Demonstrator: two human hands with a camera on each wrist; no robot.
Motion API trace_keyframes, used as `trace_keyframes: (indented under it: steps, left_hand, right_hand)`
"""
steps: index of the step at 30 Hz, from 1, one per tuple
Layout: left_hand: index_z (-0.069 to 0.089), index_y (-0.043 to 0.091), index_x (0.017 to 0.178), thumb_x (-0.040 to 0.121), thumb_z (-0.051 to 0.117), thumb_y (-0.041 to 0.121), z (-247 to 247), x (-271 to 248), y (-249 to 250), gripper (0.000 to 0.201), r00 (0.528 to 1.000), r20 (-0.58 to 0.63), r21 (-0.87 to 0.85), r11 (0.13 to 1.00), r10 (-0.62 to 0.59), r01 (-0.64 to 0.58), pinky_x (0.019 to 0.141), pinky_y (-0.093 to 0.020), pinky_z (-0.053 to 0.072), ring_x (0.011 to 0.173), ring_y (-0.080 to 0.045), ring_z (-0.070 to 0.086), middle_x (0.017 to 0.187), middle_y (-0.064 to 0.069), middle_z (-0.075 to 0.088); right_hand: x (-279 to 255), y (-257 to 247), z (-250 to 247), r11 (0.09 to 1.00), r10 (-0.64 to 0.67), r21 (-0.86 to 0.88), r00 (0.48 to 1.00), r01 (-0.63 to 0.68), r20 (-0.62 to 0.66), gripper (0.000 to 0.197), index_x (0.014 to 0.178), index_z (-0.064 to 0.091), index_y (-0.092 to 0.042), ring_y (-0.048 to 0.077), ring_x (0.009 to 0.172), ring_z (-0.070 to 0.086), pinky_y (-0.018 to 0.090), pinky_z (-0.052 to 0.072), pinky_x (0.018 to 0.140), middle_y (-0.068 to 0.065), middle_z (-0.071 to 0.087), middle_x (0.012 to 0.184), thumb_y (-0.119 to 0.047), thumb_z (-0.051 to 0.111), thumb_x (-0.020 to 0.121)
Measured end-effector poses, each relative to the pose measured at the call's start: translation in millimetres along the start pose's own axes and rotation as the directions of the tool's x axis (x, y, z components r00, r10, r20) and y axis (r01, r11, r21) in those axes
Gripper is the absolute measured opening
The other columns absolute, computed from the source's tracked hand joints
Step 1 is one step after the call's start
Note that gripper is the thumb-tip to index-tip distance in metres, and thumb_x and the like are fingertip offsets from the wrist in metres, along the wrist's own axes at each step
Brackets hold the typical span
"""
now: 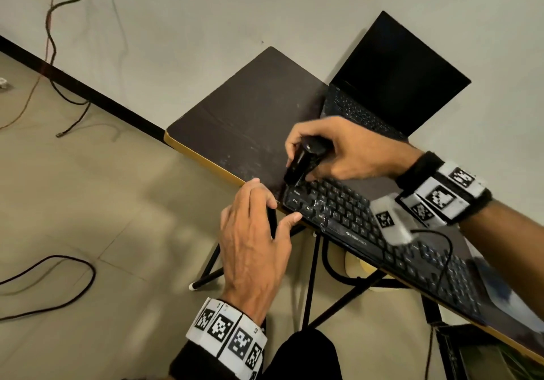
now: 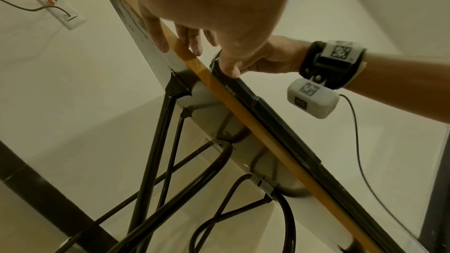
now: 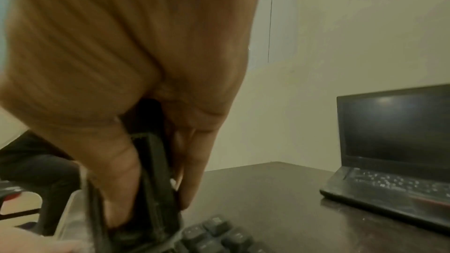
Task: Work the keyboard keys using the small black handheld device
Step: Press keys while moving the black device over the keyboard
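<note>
A black keyboard [image 1: 368, 223] lies along the near edge of a dark table [image 1: 241, 120]. My right hand [image 1: 332, 149] grips a small black handheld device [image 1: 304, 158], tilted with its lower end down on the keys at the keyboard's far left corner. In the right wrist view the device [image 3: 155, 180] sits between thumb and fingers just above the keys [image 3: 219, 234]. My left hand [image 1: 253, 232] holds the keyboard's left corner. Its thumb [image 2: 231, 68] presses on the front edge of the keyboard [image 2: 280, 122], and its fingers curl at the table edge.
An open laptop [image 1: 397, 79] with a dark screen stands at the back right of the table, also seen from the right wrist [image 3: 394, 141]. Black folding legs [image 1: 312, 276] run under the table. Cables [image 1: 59, 261] lie on the tiled floor to the left.
</note>
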State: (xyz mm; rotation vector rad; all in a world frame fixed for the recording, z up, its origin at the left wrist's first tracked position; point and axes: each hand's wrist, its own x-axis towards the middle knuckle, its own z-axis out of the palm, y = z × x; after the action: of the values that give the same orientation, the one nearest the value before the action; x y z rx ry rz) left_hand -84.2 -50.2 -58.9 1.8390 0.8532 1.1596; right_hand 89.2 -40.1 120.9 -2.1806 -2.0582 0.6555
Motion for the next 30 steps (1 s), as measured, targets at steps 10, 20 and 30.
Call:
trace_keyframes:
  steps: [10, 20, 30]
  left_hand:
    - [0.059, 0.020, 0.117, 0.087, 0.078, 0.037, 1.0, -0.5, -1.8, 0.040, 0.998, 0.055, 0.054, 0.998, 0.038, -0.041, 0.102, -0.034, 0.035, 0.136, -0.017, 0.051, 0.133, 0.001, 0.058]
    - [0.069, 0.010, 0.133, 0.096, 0.074, 0.028, 12.8, -11.5, -0.4, 0.041, 0.937, 0.119, 0.044, 0.941, 0.328, -0.335, 0.115, -0.044, 0.039, 0.139, -0.014, 0.057, 0.143, 0.000, 0.065]
    - [0.067, 0.011, 0.135, 0.086, 0.068, 0.009, 10.1, -3.4, -8.5, 0.049, 0.947, 0.091, -0.064, 0.951, 0.307, -0.302, 0.111, -0.045, 0.042, 0.136, -0.010, 0.058, 0.141, 0.003, 0.066]
  right_hand:
    - [-70.1, 9.7, 33.0, 0.976, 0.178, 0.172, 0.951, -0.137, -0.251, 0.051, 0.122, 0.066, -0.028, 0.013, 0.107, 0.074, 0.041, 0.063, 0.095, -0.008, 0.073, 0.111, -0.004, 0.090, 0.083]
    - [-110.5, -1.5, 99.5, 0.894, 0.426, 0.400, 0.653, -0.199, -0.627, 0.074, 0.140, 0.046, -0.030, 0.024, 0.091, 0.077, 0.048, 0.065, 0.081, -0.025, 0.071, 0.107, -0.008, 0.090, 0.084]
    - [-103.7, -13.0, 158.2, 0.949, 0.315, 0.293, 0.348, -0.115, -0.883, 0.074, 0.156, 0.054, -0.030, 0.007, 0.101, 0.076, 0.039, 0.066, 0.084, -0.018, 0.073, 0.126, -0.004, 0.080, 0.092]
